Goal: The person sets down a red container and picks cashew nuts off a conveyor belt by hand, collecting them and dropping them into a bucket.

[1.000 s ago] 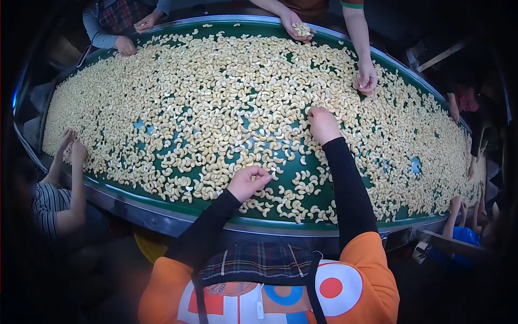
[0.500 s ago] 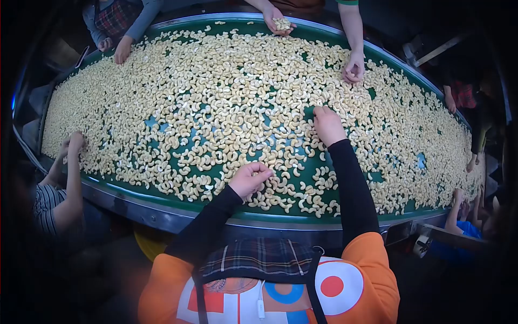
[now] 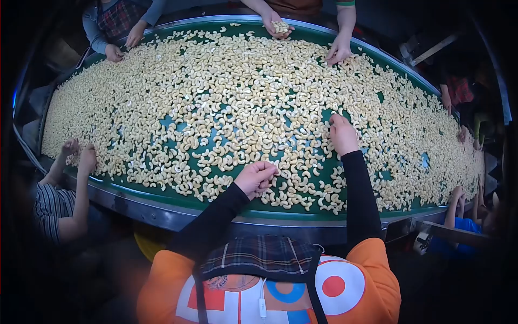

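At eight o'clock a yellow container (image 3: 148,247) is showing; toward nine a striped shirt (image 3: 53,209) is appearing; toward eleven a plaid apron (image 3: 118,18) is hanging; at two a metal bar (image 3: 434,49) is slanting.

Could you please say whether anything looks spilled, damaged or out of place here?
Nothing stands out: the cashews lie scattered over the green belt, with none visibly spilled past its metal rim. They look too small to check for damage.

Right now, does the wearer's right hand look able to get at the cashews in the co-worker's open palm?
Probably not without leaning: a spread of cashews lies between the right hand and that handful, near the far rim.
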The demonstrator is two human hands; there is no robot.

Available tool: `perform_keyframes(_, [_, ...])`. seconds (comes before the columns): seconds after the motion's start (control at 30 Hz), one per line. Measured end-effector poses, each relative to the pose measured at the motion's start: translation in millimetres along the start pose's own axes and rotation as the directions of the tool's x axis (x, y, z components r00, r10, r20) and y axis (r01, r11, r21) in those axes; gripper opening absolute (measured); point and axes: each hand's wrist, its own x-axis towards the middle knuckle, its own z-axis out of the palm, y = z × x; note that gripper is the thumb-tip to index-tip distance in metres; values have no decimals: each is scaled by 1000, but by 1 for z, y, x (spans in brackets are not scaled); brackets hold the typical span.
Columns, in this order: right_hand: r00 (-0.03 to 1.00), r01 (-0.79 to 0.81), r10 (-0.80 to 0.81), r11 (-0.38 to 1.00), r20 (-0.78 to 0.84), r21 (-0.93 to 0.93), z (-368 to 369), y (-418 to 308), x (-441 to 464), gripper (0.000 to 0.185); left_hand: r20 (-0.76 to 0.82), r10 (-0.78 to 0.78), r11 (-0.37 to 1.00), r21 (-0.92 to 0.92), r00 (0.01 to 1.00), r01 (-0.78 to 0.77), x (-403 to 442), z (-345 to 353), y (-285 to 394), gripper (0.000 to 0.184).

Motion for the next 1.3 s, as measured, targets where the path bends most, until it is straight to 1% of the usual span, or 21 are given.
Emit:
perform_keyframes(0.07, [997, -61, 69, 971, -28, 230, -7, -40, -13, 14, 3, -7, 1000, -28, 1000, 7, -5, -6, 3, 17])
perform_keyframes(0.13, [972, -201, 126, 880, 197, 430, -17, -92, -27, 22, -90, -5, 986, -164, 996, -10, -10, 0, 8, 23])
perform_keyframes(0.2, [964, -93, -83, 787, 254, 610, -14, -137, -42, 23, -137, -13, 974, -226, 991, -18, -14, 9, 18, 25])
perform_keyframes(0.3, [976, 14, -149, 774, 161, 632, 12, -158, -35, 22, -196, -133, 864, -502, 972, 17, -20, 23, 37, 31])
perform_keyframes(0.33, [976, 70, -184, 767, 113, 637, 20, -160, -32, 21, -194, -132, 865, -502, 972, 17, -19, 13, 33, 31])
perform_keyframes(0.37, [976, 72, -184, 768, 112, 636, 29, -159, -24, 21, -99, -112, 880, -471, 989, 52, -13, -6, 23, 30])
perform_keyframes(0.43, [998, 61, -69, 866, -3, 496, 51, -154, -2, 15, 96, -84, 911, -396, 992, 115, -10, -32, 10, 30])
perform_keyframes(0.47, [998, 57, -64, 866, -3, 497, 64, -150, 11, 15, 96, -88, 912, -393, 991, 119, -13, -37, 6, 30])
perform_keyframes(0.53, [950, 255, -206, 945, -236, 204, 79, -145, 32, 14, 47, -103, 915, -387, 994, 113, -27, -36, 12, 25])
perform_keyframes(0.57, [949, 255, -205, 945, -238, 205, 81, -147, 32, 14, 22, -108, 917, -385, 994, 108, -32, -38, 15, 23])
perform_keyframes(0.67, [960, 233, -232, 973, -155, -13, 86, -149, 35, 14, 46, -68, 929, -360, 997, 80, -41, -63, 22, 22])
perform_keyframes(0.7, [960, 237, -236, 971, -150, -15, 84, -154, 33, 14, 59, -51, 933, -355, 997, 69, -44, -70, 23, 22])
perform_keyframes(0.8, [998, 41, -59, 929, 38, 368, 75, -168, 21, 9, 3, -19, 929, -370, 1000, 18, -51, -87, 30, 21])
perform_keyframes(0.83, [997, 42, -61, 930, 40, 366, 76, -168, 24, 9, -25, -3, 928, -371, 1000, -7, -52, -90, 33, 21])
perform_keyframes(0.93, [989, 50, 1, 935, -145, 350, 83, -165, 40, 12, -137, -63, 922, -386, 989, 5, -56, -80, 45, 21])
perform_keyframes(0.97, [989, 47, 6, 935, -148, 351, 87, -158, 52, 12, -192, -91, 921, -388, 977, 10, -57, -79, 48, 22])
perform_keyframes(1.03, [977, 144, -129, 986, -170, 81, 95, -141, 76, 13, -114, -92, 924, -379, 989, 42, -59, -88, 47, 22])
perform_keyframes(1.07, [977, 142, -126, 986, -174, 84, 97, -137, 79, 13, -38, -90, 925, -374, 995, 69, -60, -94, 44, 22])
perform_keyframes(1.17, [990, 123, -107, 974, 93, -188, 99, -137, 88, 13, 70, -77, 927, -363, 995, 98, -66, -118, 47, 22])
perform_keyframes(1.2, [989, 126, -109, 974, 96, -188, 98, -140, 88, 13, 105, -73, 926, -363, 992, 107, -69, -126, 47, 22])
perform_keyframes(1.3, [979, -170, 137, 955, 148, 241, 93, -150, 72, 13, 101, -70, 925, -366, 992, 102, -80, -139, 51, 23])
